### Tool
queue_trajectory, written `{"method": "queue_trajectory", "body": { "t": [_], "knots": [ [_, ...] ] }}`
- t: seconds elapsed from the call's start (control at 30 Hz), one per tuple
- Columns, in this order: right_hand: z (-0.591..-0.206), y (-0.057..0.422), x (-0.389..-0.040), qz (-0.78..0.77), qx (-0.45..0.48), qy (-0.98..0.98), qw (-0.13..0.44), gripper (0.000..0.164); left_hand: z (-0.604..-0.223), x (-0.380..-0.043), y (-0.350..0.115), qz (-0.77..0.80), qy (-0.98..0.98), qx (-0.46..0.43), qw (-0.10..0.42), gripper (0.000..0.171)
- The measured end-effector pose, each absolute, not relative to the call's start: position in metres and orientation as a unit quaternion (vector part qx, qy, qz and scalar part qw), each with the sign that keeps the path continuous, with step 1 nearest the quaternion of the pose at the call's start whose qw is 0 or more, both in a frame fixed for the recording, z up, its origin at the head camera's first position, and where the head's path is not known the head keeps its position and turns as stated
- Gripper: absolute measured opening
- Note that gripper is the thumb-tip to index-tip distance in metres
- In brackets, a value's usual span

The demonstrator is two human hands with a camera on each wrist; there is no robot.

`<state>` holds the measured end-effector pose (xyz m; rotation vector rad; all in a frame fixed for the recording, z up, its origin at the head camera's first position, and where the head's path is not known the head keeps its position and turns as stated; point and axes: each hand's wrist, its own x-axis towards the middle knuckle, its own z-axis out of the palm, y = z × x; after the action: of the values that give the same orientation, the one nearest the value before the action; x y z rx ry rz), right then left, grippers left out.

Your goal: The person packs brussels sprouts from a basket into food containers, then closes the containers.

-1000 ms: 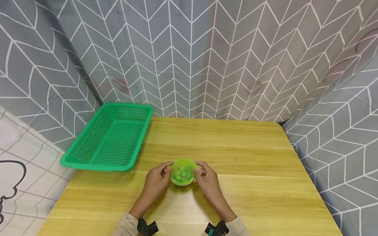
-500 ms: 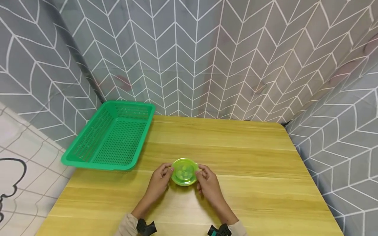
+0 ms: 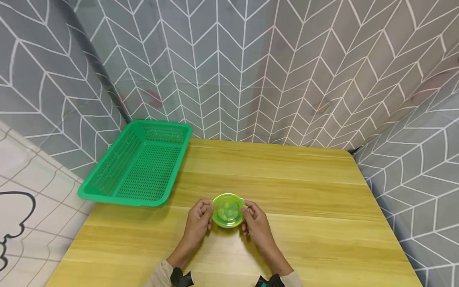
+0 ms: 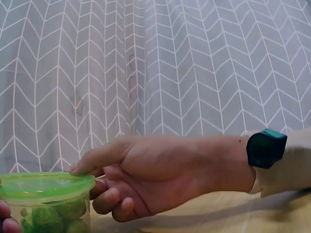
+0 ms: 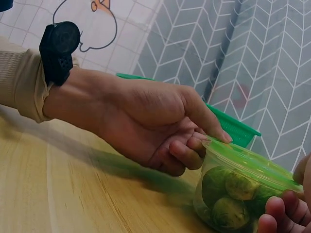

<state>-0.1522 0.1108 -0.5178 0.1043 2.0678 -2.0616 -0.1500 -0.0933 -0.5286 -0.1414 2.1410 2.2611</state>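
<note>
A clear round plastic tub [image 5: 198, 204] with a translucent green lid [image 3: 228, 198] is at the near middle of the table. Through its wall I see several small leafy green balls, which look like Brussels sprouts [image 5: 231, 213]. My left hand [image 3: 198, 221] pinches the lid's left edge, thumb on top and fingers curled beneath. On the opposite edge my right hand [image 3: 257, 225] pinches a small tab, its other fingers curled below the rim. The lid lies flat across the tub's mouth.
A green perforated plastic basket [image 3: 145, 169] stands at the table's back left corner. The wooden table [image 3: 305, 191] backs onto a grey patterned curtain [image 3: 229, 71], which also runs along the right side. White printed cloth [image 3: 32, 215] hangs at the left.
Both hands' fingers have curled in further around the rim, with the left thumb now over the lid's edge. The whole head view has shifted slightly, moving everything a little to the right.
</note>
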Motion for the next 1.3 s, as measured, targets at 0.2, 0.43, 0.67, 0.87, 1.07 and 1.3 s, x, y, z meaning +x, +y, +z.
{"method": "queue_trajectory", "body": {
  "t": [0.2, 0.43, 0.67, 0.87, 1.07, 1.3],
  "knots": [
    [-0.520, 0.111, -0.145, -0.710, 0.039, 0.695, 0.106, 0.035, -0.527, -0.141, -0.090, 0.753, 0.655, -0.045, 0.030, 0.023],
    [-0.523, 0.111, -0.136, -0.710, 0.018, 0.698, 0.090, 0.032, -0.530, -0.130, -0.085, 0.761, 0.647, -0.036, 0.022, 0.023],
    [-0.520, 0.109, -0.133, -0.743, 0.011, 0.665, 0.077, 0.028, -0.531, -0.123, -0.087, 0.761, 0.647, -0.037, 0.030, 0.029],
    [-0.524, 0.102, -0.136, -0.739, -0.004, 0.670, 0.064, 0.038, -0.531, -0.123, -0.091, 0.757, 0.651, -0.054, 0.035, 0.034],
    [-0.530, 0.100, -0.141, -0.740, 0.002, 0.671, 0.053, 0.037, -0.535, -0.124, -0.095, 0.744, 0.665, -0.051, 0.040, 0.034],
    [-0.535, 0.108, -0.146, -0.716, -0.004, 0.696, 0.050, 0.037, -0.533, -0.130, -0.102, 0.643, 0.765, -0.033, 0.003, 0.031]
  ]
}}
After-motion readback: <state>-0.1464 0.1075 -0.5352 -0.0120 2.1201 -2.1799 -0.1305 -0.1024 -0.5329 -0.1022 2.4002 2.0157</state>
